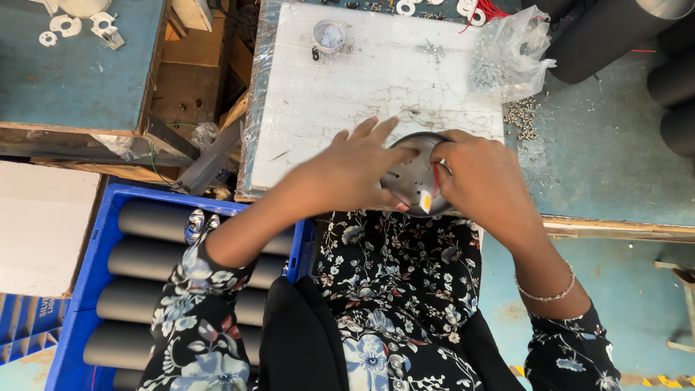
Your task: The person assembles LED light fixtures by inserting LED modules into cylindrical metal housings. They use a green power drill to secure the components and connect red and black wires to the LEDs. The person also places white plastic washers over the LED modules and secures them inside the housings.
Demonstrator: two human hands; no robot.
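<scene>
Black floral-print sleeves, thin beaded bracelet [544, 295] on right wrist, bare hands
</scene>
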